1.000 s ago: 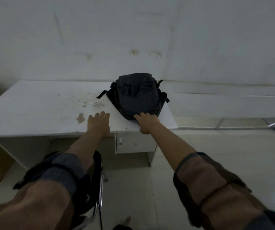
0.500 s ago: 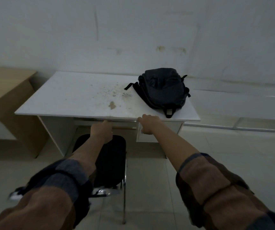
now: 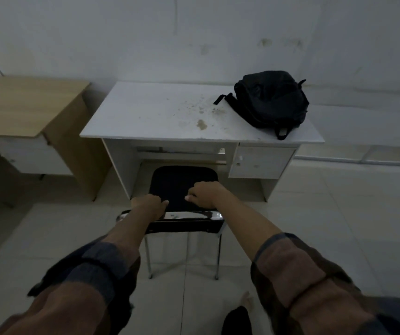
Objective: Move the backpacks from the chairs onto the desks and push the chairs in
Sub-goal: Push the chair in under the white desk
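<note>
Both arms are stretched straight out and down at the chair (image 3: 182, 187); the left hand (image 3: 149, 205) sits on the left end of the chrome-topped backrest with fingers curled over it, and the right hand (image 3: 205, 194) is wrapped round the top edge further right, knuckles up; so both are gripping the backrest. Count-wise: 1 black chair, its seat partly under the white desk (image 3: 160, 117); 1 black backpack (image 3: 272, 101) lying on the desk's right end, 1 strap trailing left and a loop hanging near the front edge; 2 desks total, the other a wooden desk (image 3: 27, 105) to the left; 1 small cabinet door with a knob under the white one.
</note>
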